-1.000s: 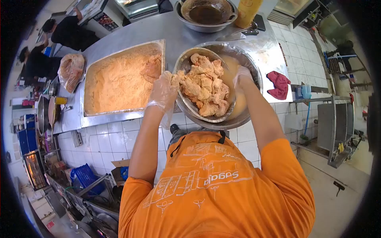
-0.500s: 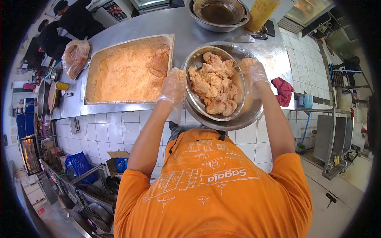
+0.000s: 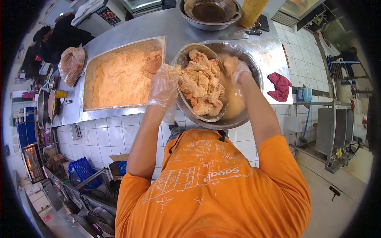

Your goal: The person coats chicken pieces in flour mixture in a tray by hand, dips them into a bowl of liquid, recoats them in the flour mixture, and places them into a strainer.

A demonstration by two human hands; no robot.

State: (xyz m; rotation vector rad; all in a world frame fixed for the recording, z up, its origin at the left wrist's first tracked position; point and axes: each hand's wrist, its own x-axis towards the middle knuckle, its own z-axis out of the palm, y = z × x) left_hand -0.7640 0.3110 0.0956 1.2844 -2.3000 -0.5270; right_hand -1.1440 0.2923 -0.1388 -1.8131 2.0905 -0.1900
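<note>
A metal colander (image 3: 185,104) full of flour-coated chicken pieces (image 3: 201,85) is tilted inside a wide steel bowl (image 3: 254,63). Cloudy tan liquid (image 3: 234,104) shows in the bowl to the right of the colander. My left hand (image 3: 164,85), in a clear plastic glove, is closed on the colander's left rim. At its upper right rim is my right hand (image 3: 237,69), gloved too and closed against the edge, with the fingertips partly hidden. Left of my left hand lies a rectangular metal tray (image 3: 119,107) of orange-tinted flour (image 3: 123,77).
Behind the bowl are stacked pans (image 3: 210,25), a knife (image 3: 240,35) and a yellow container (image 3: 254,12). A red cloth (image 3: 279,86) lies at the right table edge. A plastic bag (image 3: 72,65) sits left of the tray. A person in dark clothes (image 3: 59,37) stands at the far left.
The colander and both hands have shifted left in view, and the colander is tilted more. More liquid shows on the bowl's right side.
</note>
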